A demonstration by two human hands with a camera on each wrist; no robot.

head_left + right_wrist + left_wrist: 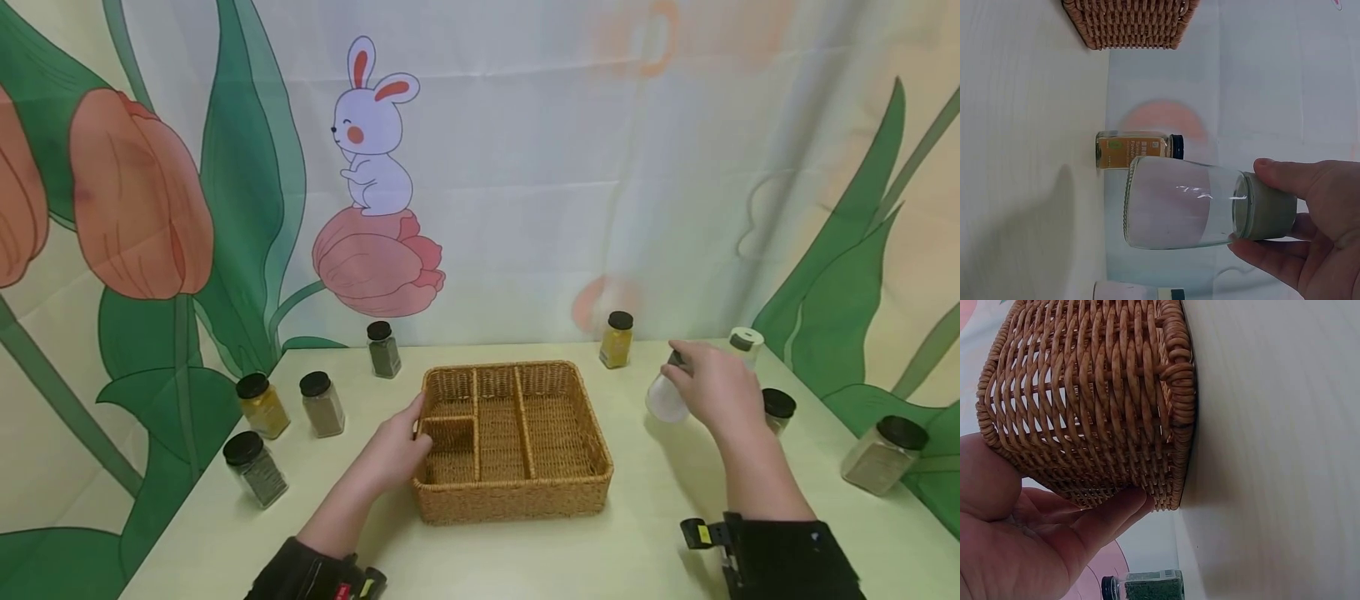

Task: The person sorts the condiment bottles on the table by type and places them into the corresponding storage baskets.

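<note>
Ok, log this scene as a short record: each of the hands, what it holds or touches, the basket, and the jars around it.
left hand: rests against the left wall of the wicker basket
right hand: grips a clear glass jar by its grey lid, lifted off the table
basket: empty, divided into compartments
yellow spice jar: upright behind the basket, black lid
left-side jars: four, black lids
right-side jars: three

Pale table (645,542), wicker basket (517,500) mid, spice jars L (322,405) & R (885,454), yellow jar (617,340) at back
</note>
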